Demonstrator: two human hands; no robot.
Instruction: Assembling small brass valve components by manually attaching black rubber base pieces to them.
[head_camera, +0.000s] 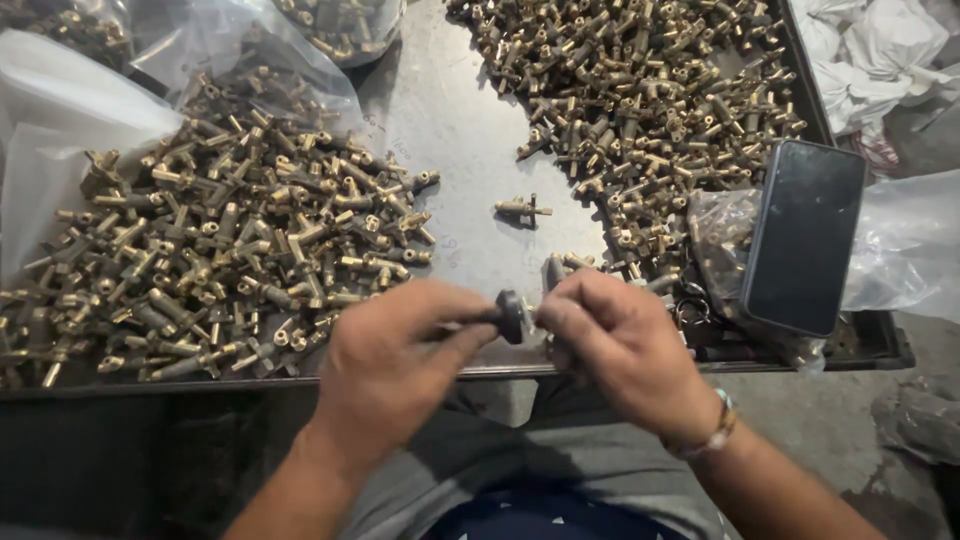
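A heap of brass fittings (230, 250) covers the left of the metal tray (450, 110), and a second heap (650, 110) fills its upper right. One lone fitting (523, 208) lies on bare metal between them. A dark phone (803, 236) rests face up on a clear plastic bag (905, 245) at the right. White cloth (865, 55) sits beyond the tray's corner.

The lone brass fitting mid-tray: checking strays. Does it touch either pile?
Apart. The head view shows bare tray all around the lone brass fitting.
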